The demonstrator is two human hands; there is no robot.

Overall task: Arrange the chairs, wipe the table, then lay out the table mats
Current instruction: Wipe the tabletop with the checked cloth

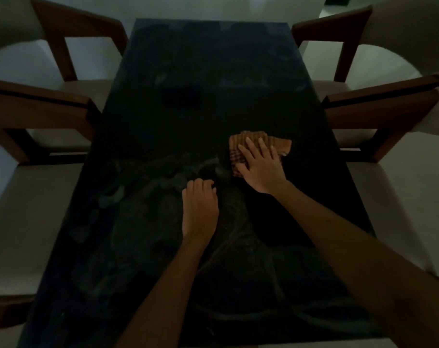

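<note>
The right hand (260,167) lies flat, fingers spread, pressing a folded checked cloth (257,149) onto the dark, smeared rectangular table (178,71), right of centre. The left hand (199,207) rests beside it, knuckles curled, holding nothing. Wooden-armed chairs (37,111) with pale cushions flank both sides.

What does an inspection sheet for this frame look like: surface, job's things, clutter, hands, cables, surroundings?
Surface: dark table, glossy, with faint smears and streaks across the near half.
Job's things: checked cloth lying flat on the table, right of centre; no table mats seen.
Clutter: nothing seen.
Hands: right hand pressed flat on the cloth with fingers straight; left hand resting on the table beside it, fingers curled, holding nothing.
Cables: nothing seen.
Surroundings: four wooden-framed chairs with pale seats, two on the left and two on the right, drawn close to the table's long sides; dim light.
</note>
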